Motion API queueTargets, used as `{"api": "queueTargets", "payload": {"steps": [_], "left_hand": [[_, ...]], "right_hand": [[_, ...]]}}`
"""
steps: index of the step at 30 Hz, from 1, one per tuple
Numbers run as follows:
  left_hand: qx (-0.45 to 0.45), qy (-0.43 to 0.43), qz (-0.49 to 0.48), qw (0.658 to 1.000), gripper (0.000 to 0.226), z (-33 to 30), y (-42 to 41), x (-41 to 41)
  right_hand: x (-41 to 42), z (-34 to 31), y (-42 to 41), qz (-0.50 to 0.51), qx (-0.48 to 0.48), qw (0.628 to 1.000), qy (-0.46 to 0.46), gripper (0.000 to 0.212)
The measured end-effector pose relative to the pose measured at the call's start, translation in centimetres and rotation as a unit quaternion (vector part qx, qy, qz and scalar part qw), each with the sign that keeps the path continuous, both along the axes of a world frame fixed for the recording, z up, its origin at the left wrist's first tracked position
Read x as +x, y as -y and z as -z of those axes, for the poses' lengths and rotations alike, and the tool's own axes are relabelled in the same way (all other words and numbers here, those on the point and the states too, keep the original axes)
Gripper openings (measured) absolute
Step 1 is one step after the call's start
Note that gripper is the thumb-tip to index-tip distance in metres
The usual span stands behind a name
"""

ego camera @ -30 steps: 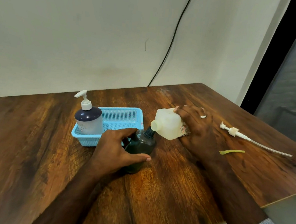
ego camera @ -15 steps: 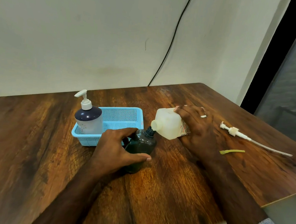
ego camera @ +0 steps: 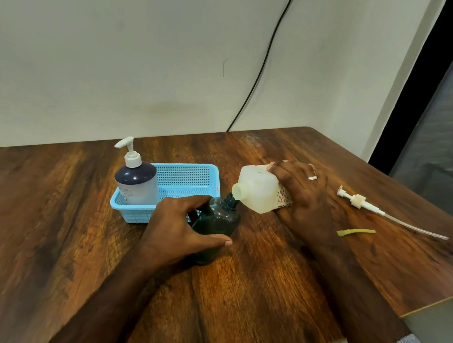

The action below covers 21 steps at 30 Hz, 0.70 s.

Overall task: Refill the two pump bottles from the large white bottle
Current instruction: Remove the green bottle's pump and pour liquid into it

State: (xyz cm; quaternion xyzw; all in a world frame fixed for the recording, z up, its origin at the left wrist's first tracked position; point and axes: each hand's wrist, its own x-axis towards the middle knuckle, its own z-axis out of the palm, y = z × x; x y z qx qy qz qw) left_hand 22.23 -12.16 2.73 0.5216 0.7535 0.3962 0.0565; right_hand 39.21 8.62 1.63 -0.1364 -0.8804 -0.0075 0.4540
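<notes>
**Dark-green bottle mid-refill, hardly anything has shifted**

Wood table w/ both hands at work near its centre. Left hand is wrapped round the dark green bottle, thumb across the near side, fingers curled behind, steadying it upright w/ its pump off. Right hand grips the large white bottle from the right, fingers spread over its top & side, holding it tipped over to the left so its open spout sits right at the green bottle's neck, touching or v. nearly so. No stream of liquid can be made out; too small to tell.

Vs. a second ago: basically no change. Both grips, the tilt & the spout-to-neck contact all match the earlier views. My read: a steady pour is in progress, so bottle 1 of 2 is partway, fill level not readable through the dark plastic.

Second pump bottle, white w/ a dark top & pump fitted, stands in the left end of the blue basket, far-left of the hands; looks untouched. Loose pump w/ its long tube lies far right, well apart, w/ a yellow-green strip just nearer. It likely goes back on the green bottle once filled. Black cable runs down the wall behind.
</notes>
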Motion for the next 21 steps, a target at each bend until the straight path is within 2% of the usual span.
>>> {"api": "queueTargets", "payload": {"steps": [3, 21], "left_hand": [[0.001, 0.002, -0.004, 1.000, 0.097, -0.07, -0.06, 0.10], [-0.003, 0.009, -0.003, 1.000, 0.097, -0.04, 0.02, 0.04]], "right_hand": [[0.01, -0.02, 0.07, -0.001, 0.000, 1.000, -0.001, 0.062], [-0.06, -0.01, 0.02, 0.003, 0.003, 1.000, 0.000, 0.062]]}}
